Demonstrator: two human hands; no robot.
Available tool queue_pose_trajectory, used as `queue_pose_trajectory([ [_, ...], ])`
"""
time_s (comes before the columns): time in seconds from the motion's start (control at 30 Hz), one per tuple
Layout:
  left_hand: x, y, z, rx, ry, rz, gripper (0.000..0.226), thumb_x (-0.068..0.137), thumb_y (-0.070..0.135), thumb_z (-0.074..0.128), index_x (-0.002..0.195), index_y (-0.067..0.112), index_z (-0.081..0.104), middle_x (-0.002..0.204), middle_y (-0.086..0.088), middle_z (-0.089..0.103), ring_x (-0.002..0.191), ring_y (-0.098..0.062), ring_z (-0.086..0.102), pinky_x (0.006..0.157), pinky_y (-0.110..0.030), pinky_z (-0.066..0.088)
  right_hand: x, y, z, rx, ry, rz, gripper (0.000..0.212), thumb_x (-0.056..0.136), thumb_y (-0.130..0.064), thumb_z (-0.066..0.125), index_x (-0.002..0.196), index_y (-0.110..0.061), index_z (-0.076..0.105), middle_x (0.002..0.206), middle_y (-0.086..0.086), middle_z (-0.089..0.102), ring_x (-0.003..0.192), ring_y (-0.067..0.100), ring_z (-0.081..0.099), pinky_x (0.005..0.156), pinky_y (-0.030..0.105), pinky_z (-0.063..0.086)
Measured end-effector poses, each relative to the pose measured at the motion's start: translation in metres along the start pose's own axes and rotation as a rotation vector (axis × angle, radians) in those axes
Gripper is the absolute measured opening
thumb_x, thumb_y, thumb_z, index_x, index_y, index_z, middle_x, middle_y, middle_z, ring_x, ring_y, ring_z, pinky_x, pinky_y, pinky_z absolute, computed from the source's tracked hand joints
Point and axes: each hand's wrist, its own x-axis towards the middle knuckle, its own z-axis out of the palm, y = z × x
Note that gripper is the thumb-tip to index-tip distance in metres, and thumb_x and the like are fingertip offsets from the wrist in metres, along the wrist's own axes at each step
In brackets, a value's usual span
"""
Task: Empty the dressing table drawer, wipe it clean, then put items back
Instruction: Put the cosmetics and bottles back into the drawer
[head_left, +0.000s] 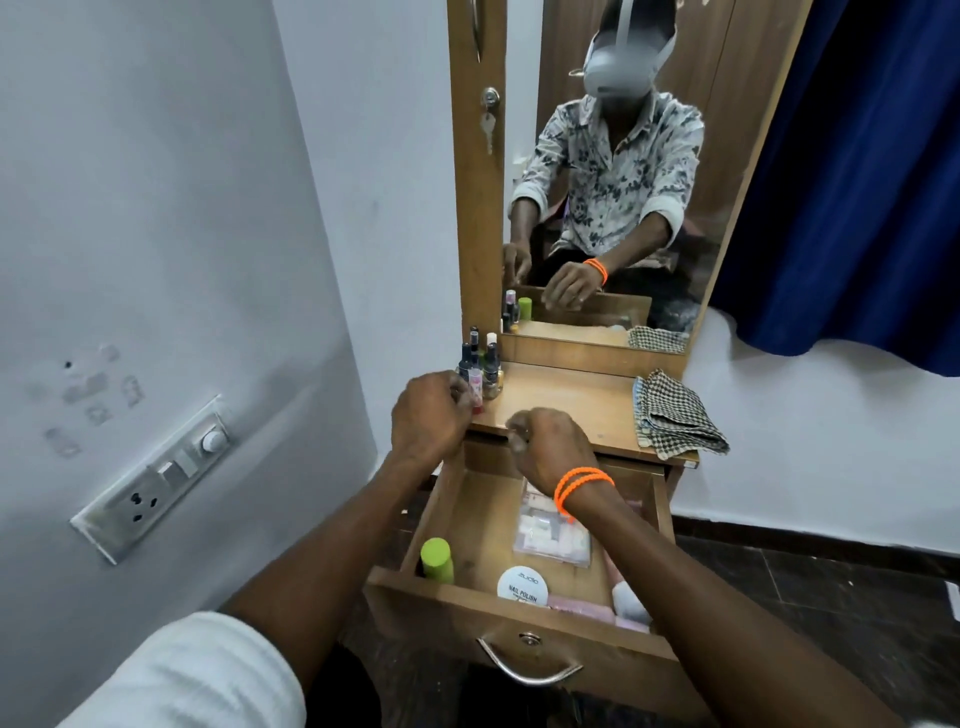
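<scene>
The wooden drawer (524, 621) stands pulled open below the tabletop. Inside lie a green-capped bottle (437, 558), a clear packet of white pieces (553, 535), a round white nail polish tub (522, 586) and pink and white items at the right corner (628, 600). My left hand (428, 415) is at the tabletop's left edge, fingers closed on a small pink-capped bottle (475, 387) beside a cluster of small bottles (483, 364). My right hand (550, 447), with orange bands on the wrist, hovers over the drawer's back, fingers curled; whether it holds anything is hidden.
A folded checked cloth (675, 415) lies on the right of the tabletop (571, 400). A tall mirror (613, 171) stands behind it, reflecting a person. A wall with a switch and socket panel (156, 478) is at left, a blue curtain (857, 182) at right.
</scene>
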Motion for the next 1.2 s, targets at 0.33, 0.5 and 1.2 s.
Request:
queue_pose_trajectory([
  [0.33, 0.045, -0.022, 0.008, -0.006, -0.07, 0.005, 0.033, 0.086, 0.03, 0.081, 0.117, 0.021, 0.077, 0.113, -0.002, 0.077, 0.093, -0.018, 0.069, 0.08, -0.03, 0.055, 0.074, -0.035, 0.003, 0.174, 0.107, 0.058, 0.013, 0.084, -0.017, 0.066, 0.094, -0.026, 0.07, 0.087, 0.0, 0.064, 0.08, 0.022, 0.059, 0.07, 0.029, 0.052],
  [0.5, 0.049, -0.032, 0.015, -0.021, -0.043, 0.02, 0.024, 0.085, 0.031, 0.081, 0.108, 0.023, 0.078, 0.1, 0.003, 0.077, 0.086, -0.014, 0.068, 0.075, -0.029, 0.055, 0.084, -0.034, 0.016, 0.19, 0.1, 0.043, 0.012, 0.088, -0.026, 0.064, 0.097, -0.026, 0.073, 0.09, 0.0, 0.069, 0.079, 0.019, 0.062, 0.066, 0.027, 0.05],
  [1.2, 0.009, -0.05, 0.008, -0.002, -0.232, 0.269, 0.016, 0.087, 0.032, 0.081, 0.101, 0.025, 0.082, 0.093, 0.007, 0.078, 0.081, -0.01, 0.068, 0.067, -0.023, 0.047, 0.025, -0.011, 0.014, 0.468, 0.101, 0.162, 0.007, 0.08, -0.023, 0.074, 0.078, -0.02, 0.068, 0.068, -0.007, 0.068, 0.065, 0.003, 0.064, 0.062, 0.015, 0.051],
])
